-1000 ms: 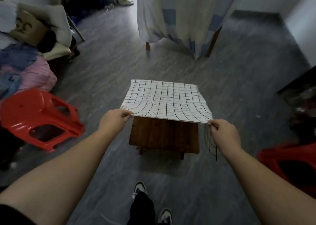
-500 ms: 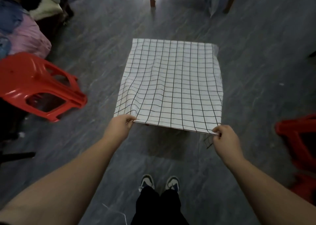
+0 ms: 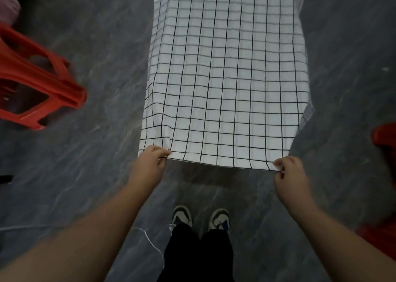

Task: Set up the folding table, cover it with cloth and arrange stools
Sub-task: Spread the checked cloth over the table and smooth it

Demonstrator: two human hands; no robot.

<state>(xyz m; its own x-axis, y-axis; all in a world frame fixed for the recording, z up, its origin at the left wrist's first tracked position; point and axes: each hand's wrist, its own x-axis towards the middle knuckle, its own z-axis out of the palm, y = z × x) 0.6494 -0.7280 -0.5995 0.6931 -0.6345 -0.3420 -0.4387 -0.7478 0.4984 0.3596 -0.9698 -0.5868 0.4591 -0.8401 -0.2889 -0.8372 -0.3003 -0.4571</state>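
While no writing seems legible, left hand (image 3: pixel 147 168) and right hand (image 3: pixel 289 174) each pinch the checked cloth (image 3: pixel 227 78).

A dark grey streaked floor (image 3: pixel 85 174) carries a thin pale cord (image 3: pixel 147 241) beside two grey-and-white sneakers (image 3: pixel 181 216) below black trouser legs (image 3: pixel 199 258).

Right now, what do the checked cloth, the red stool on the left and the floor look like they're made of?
Checked cloth: thin woven fabric, matte; it sags and ripples where it hangs off the sides and where the left hand and right hand pinch its near edge.
Red stool: moulded plastic, probably; glossy, one-piece with cut-outs.
Floor: grey, streaked like stone tile or vinyl; can't tell which.
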